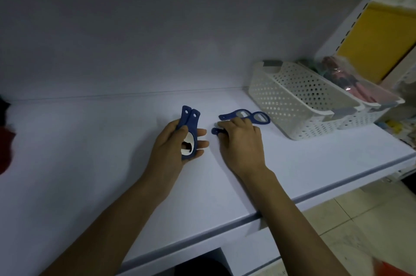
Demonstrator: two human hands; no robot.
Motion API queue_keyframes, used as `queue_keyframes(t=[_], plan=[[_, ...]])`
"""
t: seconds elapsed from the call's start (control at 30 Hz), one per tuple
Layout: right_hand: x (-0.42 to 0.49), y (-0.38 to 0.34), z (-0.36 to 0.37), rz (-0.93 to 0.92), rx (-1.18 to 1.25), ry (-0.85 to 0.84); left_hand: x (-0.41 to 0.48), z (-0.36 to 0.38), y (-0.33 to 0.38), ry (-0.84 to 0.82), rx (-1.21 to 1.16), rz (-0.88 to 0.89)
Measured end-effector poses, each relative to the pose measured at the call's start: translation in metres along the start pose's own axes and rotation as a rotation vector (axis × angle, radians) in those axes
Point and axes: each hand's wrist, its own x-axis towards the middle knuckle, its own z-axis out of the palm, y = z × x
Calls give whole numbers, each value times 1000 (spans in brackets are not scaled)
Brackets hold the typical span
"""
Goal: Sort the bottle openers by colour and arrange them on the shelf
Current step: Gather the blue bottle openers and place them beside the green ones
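Blue openers (190, 126) are sitting stacked in the left hand (171, 147), fingers curling round them (probably gathering one colour), while the right hand (240, 138) is pinching another opener (215, 131) on the shelf (112, 163).

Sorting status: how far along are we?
Done: a blue pair lies on the shelf. In hand: left hand holds two stacked blue openers; right hand grips a third blue opener. Remaining: pink items, possibly openers, sit in the far basket.
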Motion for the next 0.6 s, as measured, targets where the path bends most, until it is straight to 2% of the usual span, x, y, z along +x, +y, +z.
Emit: queue_keyframes(t=[0.17, 0.27, 0.33, 0.4, 0.53, 0.6], plan=[[0, -1, -2, 29, -28, 8, 2, 0, -3, -28, 17, 25], [0, -5, -8, 80, 117, 87, 4, 1, -2, -32, 62, 68], [0, -13, -15, 124, 352, 144, 5, 2, -3, -35, 91, 91], [5, -22, -24, 194, 678, 114, 4, 2, -2, -30, 92, 97], [22, -30, -45, 320, 1325, -135, 6, 1, -1, 22, 14, 86], [29, -33, -47, 397, 1534, -251, 8, 0, 0, 59, -25, 71]])
